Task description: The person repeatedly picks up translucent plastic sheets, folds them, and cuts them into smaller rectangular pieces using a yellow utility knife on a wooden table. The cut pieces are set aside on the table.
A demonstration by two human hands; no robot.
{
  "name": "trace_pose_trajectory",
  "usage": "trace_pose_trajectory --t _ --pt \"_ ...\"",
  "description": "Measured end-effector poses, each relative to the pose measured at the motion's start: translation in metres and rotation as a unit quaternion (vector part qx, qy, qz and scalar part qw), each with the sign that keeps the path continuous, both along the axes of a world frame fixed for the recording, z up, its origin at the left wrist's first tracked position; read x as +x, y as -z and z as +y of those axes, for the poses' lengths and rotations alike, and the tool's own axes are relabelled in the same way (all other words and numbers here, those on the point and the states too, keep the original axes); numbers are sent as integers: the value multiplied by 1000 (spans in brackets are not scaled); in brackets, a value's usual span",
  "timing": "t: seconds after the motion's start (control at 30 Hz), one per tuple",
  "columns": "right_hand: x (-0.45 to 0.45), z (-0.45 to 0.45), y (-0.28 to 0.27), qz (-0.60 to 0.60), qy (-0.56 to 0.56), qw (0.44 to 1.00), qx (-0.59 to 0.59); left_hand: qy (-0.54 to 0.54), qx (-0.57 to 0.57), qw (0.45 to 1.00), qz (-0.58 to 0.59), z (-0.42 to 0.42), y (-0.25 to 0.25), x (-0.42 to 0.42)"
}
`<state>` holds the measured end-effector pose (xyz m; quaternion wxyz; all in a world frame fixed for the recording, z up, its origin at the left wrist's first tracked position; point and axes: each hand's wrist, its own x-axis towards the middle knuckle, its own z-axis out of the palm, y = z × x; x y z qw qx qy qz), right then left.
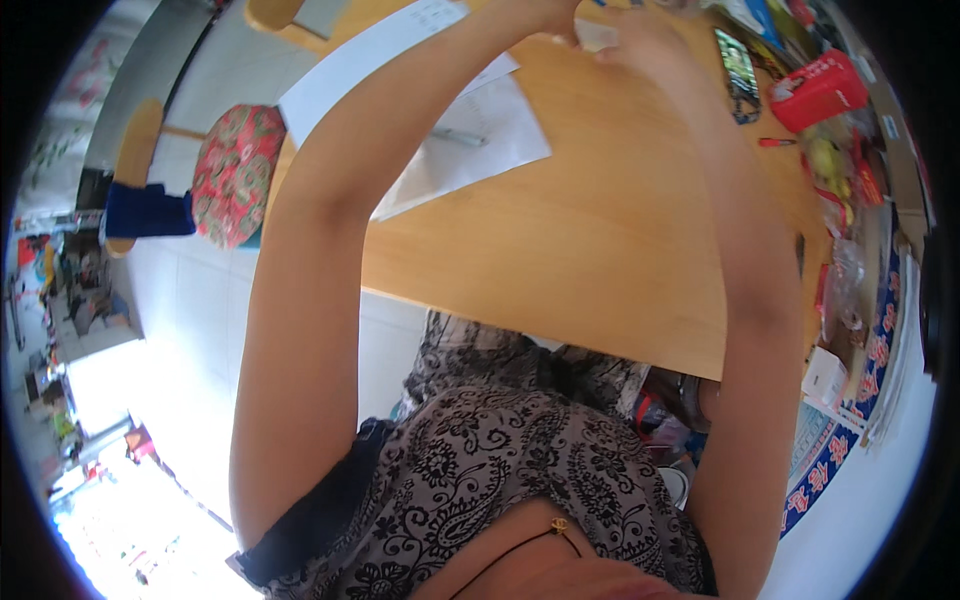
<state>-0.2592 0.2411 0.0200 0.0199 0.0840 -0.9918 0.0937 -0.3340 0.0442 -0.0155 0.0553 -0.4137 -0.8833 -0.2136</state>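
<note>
Both arms reach far out over a wooden table (585, 225) to the picture's top edge. My left hand (559, 21) is partly cut off by that edge. My right hand (637, 36) sits just beside it, blurred and also cut off. A small pale, flat piece (597, 34) lies between the hands; whether either one grips it cannot be made out. White paper sheets (517, 124) spread under and beside my left forearm. On them rests a light-coloured pen (459, 136).
Along the table's right side lie a phone (735, 60) with a lit screen, a red pack (819, 90), a red marker (777, 142) and plastic bags (847, 277). A white box (824, 376) stands near the wall. Left of the table is a floral-cushioned seat (238, 176).
</note>
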Motion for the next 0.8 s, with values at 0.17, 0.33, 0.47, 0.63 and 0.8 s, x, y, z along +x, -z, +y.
trace_pose_trajectory --t 0.17,0.33,0.47,0.63,0.8 --pt "85 -21 -8 135 -137 978 -85 -39 105 991 71 -83 -42 54" --pt "147 -86 12 64 -256 934 -239 -161 110 976 -91 -169 -70 168" --pt "155 -127 27 159 -320 903 -237 -241 114 959 -93 -199 -43 222" --pt "123 -144 39 226 -397 879 -139 -325 197 916 -125 -189 -11 272" --pt "104 -142 33 232 -401 875 -137 -324 277 902 -71 -170 23 266"
